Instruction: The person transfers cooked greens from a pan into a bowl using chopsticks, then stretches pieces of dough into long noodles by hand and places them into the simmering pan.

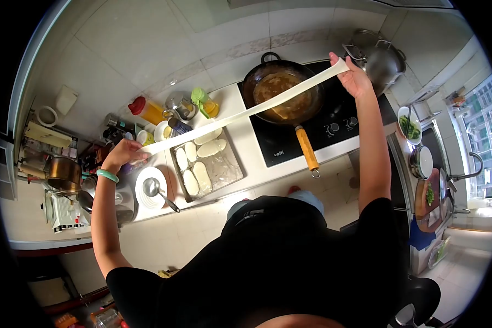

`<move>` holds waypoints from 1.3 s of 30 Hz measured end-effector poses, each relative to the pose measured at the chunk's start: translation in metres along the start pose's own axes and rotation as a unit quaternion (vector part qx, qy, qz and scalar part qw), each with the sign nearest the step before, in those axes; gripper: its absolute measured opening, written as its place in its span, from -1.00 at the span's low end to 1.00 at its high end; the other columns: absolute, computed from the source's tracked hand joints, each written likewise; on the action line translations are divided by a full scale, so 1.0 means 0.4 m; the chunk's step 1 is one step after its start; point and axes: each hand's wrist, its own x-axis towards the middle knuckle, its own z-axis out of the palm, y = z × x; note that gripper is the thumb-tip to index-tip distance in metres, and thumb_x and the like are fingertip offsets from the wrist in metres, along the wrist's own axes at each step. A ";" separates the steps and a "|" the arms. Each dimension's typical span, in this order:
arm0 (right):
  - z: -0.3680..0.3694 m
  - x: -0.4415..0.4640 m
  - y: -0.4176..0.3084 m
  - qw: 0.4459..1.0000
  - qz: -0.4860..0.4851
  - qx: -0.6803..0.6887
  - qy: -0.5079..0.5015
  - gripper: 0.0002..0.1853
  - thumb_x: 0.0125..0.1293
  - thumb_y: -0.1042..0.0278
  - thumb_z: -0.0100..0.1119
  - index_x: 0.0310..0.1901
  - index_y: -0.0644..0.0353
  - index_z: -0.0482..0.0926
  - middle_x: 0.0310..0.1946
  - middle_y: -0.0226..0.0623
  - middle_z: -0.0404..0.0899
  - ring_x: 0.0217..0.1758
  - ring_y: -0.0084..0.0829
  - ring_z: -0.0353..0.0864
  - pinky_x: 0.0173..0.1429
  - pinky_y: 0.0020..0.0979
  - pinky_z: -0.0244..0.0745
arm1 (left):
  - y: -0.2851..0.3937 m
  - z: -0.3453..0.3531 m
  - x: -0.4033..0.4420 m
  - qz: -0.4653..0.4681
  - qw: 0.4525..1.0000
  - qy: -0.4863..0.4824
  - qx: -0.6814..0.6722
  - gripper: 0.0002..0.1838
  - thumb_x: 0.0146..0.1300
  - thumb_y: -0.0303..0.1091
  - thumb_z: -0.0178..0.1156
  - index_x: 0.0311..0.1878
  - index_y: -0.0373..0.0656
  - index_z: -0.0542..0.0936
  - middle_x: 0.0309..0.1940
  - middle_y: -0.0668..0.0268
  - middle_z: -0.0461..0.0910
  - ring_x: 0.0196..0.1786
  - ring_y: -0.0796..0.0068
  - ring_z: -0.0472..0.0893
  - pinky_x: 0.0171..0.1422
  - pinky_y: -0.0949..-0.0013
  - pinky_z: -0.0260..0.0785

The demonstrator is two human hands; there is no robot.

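Note:
A long strip of pale dough (240,113) is stretched in the air between my two hands, over the counter and the wok. My left hand (124,154), with a green bangle at the wrist, is closed on one end of it. At the other end, my right hand (355,78) holds the dough between thumb and fingers, near the stove's far side. Beneath the strip sits a dark wok (307,112) with brownish liquid and a wooden handle. To its left, a metal tray (224,169) bears several oval dough pieces (202,176).
A white plate (149,203) with a ladle (153,187) stands left of the tray. Bottles, including a green-topped oil bottle (205,104), line the wall. A large steel pot (385,60) is behind my right hand. Bowls and a cutting board (429,199) lie by the sink.

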 end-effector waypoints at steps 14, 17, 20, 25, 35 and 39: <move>-0.052 -0.008 0.056 0.909 -0.156 -0.338 0.187 -0.64 0.39 0.56 -0.26 0.20 0.35 0.07 -0.11 0.14 0.45 -0.34 -0.06 0.65 -0.14 -0.22 0.62 | 0.058 -0.107 -0.106 -0.001 0.995 0.097 -0.032 -0.86 0.05 -0.45 0.33 -0.33 -0.27 0.60 -0.54 0.36 0.60 -0.54 0.68 0.51 -0.42 0.63 0.34; -0.089 0.000 0.050 0.921 -0.185 -0.300 0.165 -0.58 0.41 0.52 -0.25 0.27 0.33 0.00 -0.11 0.13 0.50 -0.28 -0.03 0.66 -0.19 -0.25 0.63 | 0.084 -0.122 -0.127 -0.013 0.994 0.109 -0.015 -0.84 0.04 -0.43 0.35 -0.34 -0.29 0.60 -0.52 0.30 0.61 -0.51 0.62 0.56 -0.42 0.60 0.39; -0.101 -0.007 0.031 0.923 -0.188 -0.296 0.157 -0.51 0.40 0.47 -0.16 0.30 0.27 -0.02 -0.09 0.07 0.54 -0.26 -0.06 0.66 -0.24 -0.23 0.63 | 0.098 -0.132 -0.145 -0.018 0.992 0.123 -0.011 -0.83 0.04 -0.45 0.35 -0.33 -0.31 0.60 -0.50 0.25 0.62 -0.46 0.56 0.60 -0.40 0.56 0.45; -0.115 -0.026 -0.019 0.902 -0.178 -0.366 0.145 -0.48 0.35 0.52 -0.09 0.31 0.14 0.04 -0.09 -0.05 0.58 -0.27 -0.17 0.67 -0.28 -0.36 0.61 | 0.039 -0.178 -0.140 0.000 0.989 0.145 -0.038 -0.80 0.11 -0.42 0.29 -0.23 -0.31 0.59 -0.48 0.25 0.61 -0.47 0.56 0.57 -0.40 0.56 0.42; -0.243 -0.005 -0.122 0.966 -0.099 -0.229 0.071 -0.58 0.32 0.53 -0.03 0.16 0.58 0.23 0.02 0.10 0.48 0.13 -0.16 0.49 0.28 -0.35 0.34 | -0.048 -0.189 -0.124 -0.042 0.978 0.191 -0.078 -0.83 0.13 -0.46 0.25 -0.20 -0.28 0.59 -0.34 0.27 0.62 -0.31 0.50 0.63 -0.17 0.49 0.54; -0.232 -0.025 -0.175 0.974 -0.092 -0.187 0.090 -0.58 0.32 0.56 -0.08 0.18 0.55 0.21 0.09 0.12 0.42 0.18 -0.13 0.44 0.32 -0.29 0.31 | -0.052 -0.172 -0.126 -0.052 0.969 0.225 -0.088 -0.85 0.12 -0.48 0.26 -0.22 -0.26 0.60 -0.31 0.27 0.63 -0.25 0.46 0.64 -0.15 0.47 0.55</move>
